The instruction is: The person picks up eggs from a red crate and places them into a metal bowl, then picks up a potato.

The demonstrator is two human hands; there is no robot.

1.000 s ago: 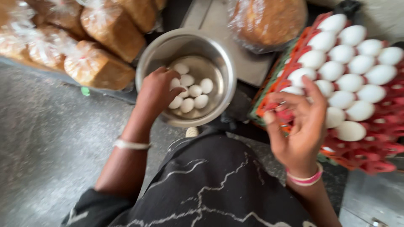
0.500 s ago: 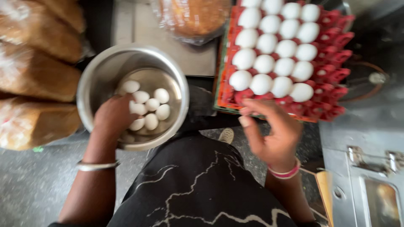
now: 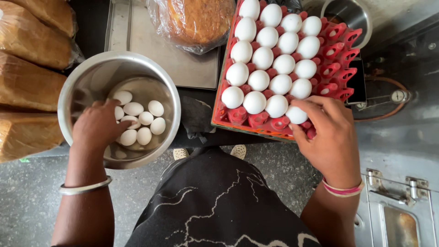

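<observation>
Since a moment ago, the right hand (image 3: pixel 331 137) has reached the red tray (image 3: pixel 340 50), fingers closing round its nearest egg (image 3: pixel 296 115). Left hand (image 3: pixel 98 128) rests loosely among eggs in the steel pot (image 3: pixel 82 77) left of the tray. Light, brittle, smooth: cradle its sides gently.

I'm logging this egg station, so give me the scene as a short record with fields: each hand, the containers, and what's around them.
left hand: inside the steel bowl, over loose white eggs
right hand: fingers around one white egg at the near edge of the red egg tray
tray: mostly full, right-hand cups bare
surroundings: wrapped bread loaves left, a wrapped round loaf behind
</observation>
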